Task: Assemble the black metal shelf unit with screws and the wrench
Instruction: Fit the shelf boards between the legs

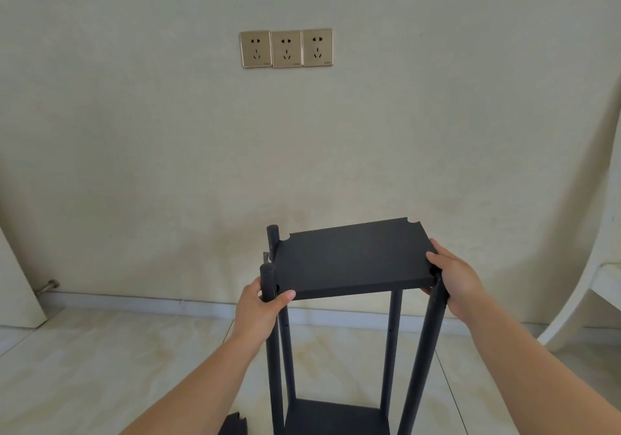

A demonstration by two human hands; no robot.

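The left hand wraps the near-left post just under its cap, thumb lying out along the front edge of the top shelf panel; that grip is clamped on the post. The right hand curls round the near-right corner of the same panel, fingers over the top face and the rest of the hand down against the near-right post, so its grip is closed on panel and post together.

The panel sits high between the four black posts, tilted slightly, its far-right corner notch showing no post top through it, while the two left posts rise above the panel. Further down, a lower shelf already joins the posts near the floor, and a loose black part lies on the tiles just left of the frame. A small metal fitting shows beside the far-left post; what it is I cannot tell.

The step in hand appears to be seating the top panel level in the frame. Next, it likely needs each corner notch snug against its post and the holes aligned before screws go in. No wrench or screws are visible here.
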